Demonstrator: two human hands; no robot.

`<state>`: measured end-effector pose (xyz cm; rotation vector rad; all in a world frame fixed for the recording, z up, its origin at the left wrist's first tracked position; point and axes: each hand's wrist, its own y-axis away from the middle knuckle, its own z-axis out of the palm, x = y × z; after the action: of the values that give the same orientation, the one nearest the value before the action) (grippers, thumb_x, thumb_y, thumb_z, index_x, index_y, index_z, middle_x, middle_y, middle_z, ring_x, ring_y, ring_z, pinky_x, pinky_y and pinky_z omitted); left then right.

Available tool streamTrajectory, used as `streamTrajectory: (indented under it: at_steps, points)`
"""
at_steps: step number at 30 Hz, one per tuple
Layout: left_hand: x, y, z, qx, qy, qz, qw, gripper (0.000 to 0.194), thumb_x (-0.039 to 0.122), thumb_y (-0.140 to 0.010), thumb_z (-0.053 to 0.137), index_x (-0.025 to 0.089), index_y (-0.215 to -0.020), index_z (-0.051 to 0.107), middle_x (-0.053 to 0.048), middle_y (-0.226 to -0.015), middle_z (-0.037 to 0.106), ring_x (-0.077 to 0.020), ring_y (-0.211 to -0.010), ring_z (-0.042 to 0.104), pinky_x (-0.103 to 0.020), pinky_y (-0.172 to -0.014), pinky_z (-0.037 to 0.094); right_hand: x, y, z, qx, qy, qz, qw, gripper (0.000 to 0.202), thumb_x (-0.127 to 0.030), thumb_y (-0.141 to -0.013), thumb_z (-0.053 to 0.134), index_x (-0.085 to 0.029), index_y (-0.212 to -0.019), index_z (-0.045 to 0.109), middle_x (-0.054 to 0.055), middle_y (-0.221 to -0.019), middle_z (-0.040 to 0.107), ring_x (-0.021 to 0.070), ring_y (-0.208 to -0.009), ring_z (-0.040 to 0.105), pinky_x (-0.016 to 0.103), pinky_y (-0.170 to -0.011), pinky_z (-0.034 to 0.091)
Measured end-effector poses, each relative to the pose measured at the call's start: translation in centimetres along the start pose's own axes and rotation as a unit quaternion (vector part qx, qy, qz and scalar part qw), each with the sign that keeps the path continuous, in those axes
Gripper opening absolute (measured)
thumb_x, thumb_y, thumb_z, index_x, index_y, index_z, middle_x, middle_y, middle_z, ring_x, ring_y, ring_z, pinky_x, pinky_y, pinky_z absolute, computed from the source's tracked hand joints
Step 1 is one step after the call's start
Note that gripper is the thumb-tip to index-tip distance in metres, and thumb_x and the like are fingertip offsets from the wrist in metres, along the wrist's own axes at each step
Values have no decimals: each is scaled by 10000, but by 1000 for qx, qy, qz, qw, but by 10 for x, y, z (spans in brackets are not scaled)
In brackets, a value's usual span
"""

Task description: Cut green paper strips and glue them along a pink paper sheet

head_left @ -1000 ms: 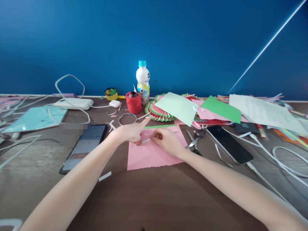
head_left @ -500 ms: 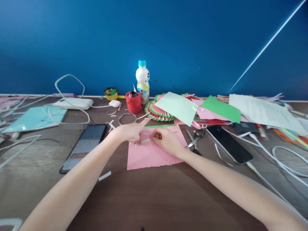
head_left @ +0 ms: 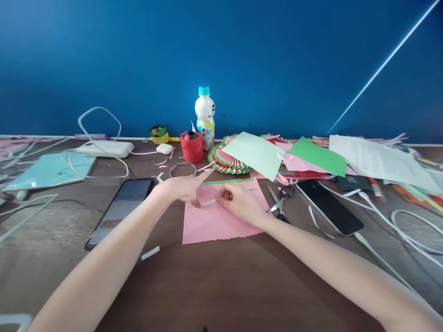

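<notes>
A short white strip [head_left: 208, 202] lies at a slight slant over the upper middle of a pink sheet [head_left: 214, 226], in the gap between the two hands. Its right end runs into the fingertips of the right hand [head_left: 239, 201], where thumb and forefinger are pinched together on it, the other fingers curled in above the paper. Near its left end is the left hand [head_left: 185, 189], with thumb and forefinger spread well apart and grasping nothing; the lower digit comes down on the pink sheet beside the strip, though whether it touches the strip itself I cannot tell. The forefinger stretches out beyond the sheet's far edge, along which a green strip [head_left: 228, 181] runs.

The sheet lies flat on the dark table [head_left: 221, 286], its near edge ragged. Just right of it, close to the right wrist, are open scissors [head_left: 277, 205], and farther right a dark-screened phone [head_left: 330, 207]. Another phone [head_left: 121, 207], its screen lit, lies beyond the left forearm. Past the hands stand a red roll [head_left: 192, 148] and a bottle [head_left: 205, 117], with a pleated paper rosette [head_left: 228, 162] beside them, partly under a pale green sheet [head_left: 255, 153]
</notes>
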<state>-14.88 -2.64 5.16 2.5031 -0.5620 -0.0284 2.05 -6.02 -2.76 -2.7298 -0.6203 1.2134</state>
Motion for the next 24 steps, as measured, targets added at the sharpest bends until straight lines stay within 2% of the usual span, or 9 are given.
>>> streamTrajectory:
  at_steps: [3,7,11,16,21,24]
  points:
    - [1,2,-1,-1,-16,-23,1000,1164,425,-618,651,207,-1426,-157,-190,-1301,493,-266,-913,612,-283,-725,442,0,-1,0,4,-3,1,1000,160,-146,-739,555,-198,-628,451,-18,-637,529,130,-629,457,259,-578,336]
    - [5,5,-4,2,-33,-41,999,1199,447,-609,668,216,-1417,-188,-220,-1392,382,-318,-1089,547,-337,-828,433,-1,0,-1,7,-3,19,1000,173,-152,-719,567,-203,-630,427,-25,-626,514,130,-619,456,258,-571,330]
    - [8,7,-6,-3,-32,-53,998,1215,446,-610,678,204,-1413,-202,-267,-1422,306,-331,-1077,562,-365,-839,436,-1,0,-2,8,-9,25,1000,153,-146,-710,553,-209,-676,418,-29,-646,506,138,-633,469,260,-568,325]
    - [7,7,-5,11,-33,-63,997,1228,464,-599,681,203,-1414,-200,-268,-1419,310,-345,-1052,577,-370,-813,451,1,-1,-2,15,-28,16,999,165,-70,-693,471,-217,-749,419,-39,-649,483,139,-636,482,257,-578,339]
    - [9,9,-6,7,-33,-73,997,1227,462,-602,691,206,-1418,-189,-274,-1426,288,-366,-1111,537,-400,-865,429,-1,1,1,17,7,22,1000,77,-225,-778,511,-213,-778,435,-21,-670,506,158,-661,490,272,-581,331]
    - [10,10,-7,3,-25,-80,996,1232,450,-603,700,208,-1416,-193,-283,-1438,255,-376,-1121,528,-416,-884,417,-1,1,2,16,35,4,999,84,-228,-784,513,-213,-784,430,-13,-692,513,162,-672,487,277,-592,329]
